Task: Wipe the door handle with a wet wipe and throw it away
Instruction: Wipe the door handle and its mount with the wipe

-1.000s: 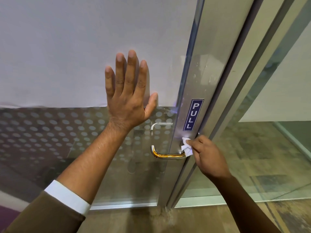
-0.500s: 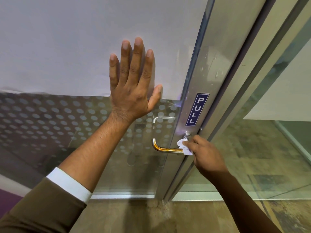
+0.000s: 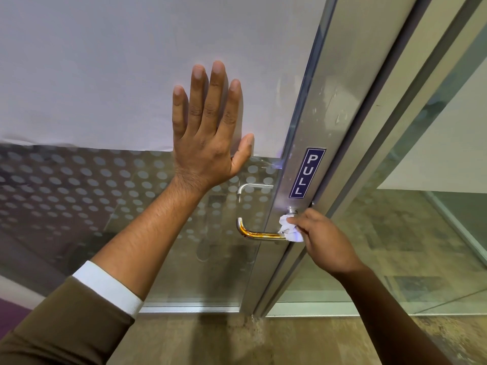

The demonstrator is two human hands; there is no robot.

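Note:
A metal lever door handle (image 3: 259, 234) with a rusty orange streak juts left from the silver door frame (image 3: 326, 106). My right hand (image 3: 322, 239) pinches a crumpled white wet wipe (image 3: 288, 229) and presses it on the handle's right end, just below the round base. My left hand (image 3: 210, 133) lies flat on the glass door (image 3: 105, 75), fingers spread and pointing up, above and left of the handle.
A blue PULL sticker (image 3: 307, 173) sits on the frame above the handle. The door's lower glass carries a dotted film, and a second handle (image 3: 253, 187) shows through it. A fixed glass panel (image 3: 421, 233) stands to the right. The floor (image 3: 237, 341) is brown.
My right hand has kept the wipe at the handle's right end, shifting slightly up toward the base. My left hand stays flat on the glass. The view has shifted a little.

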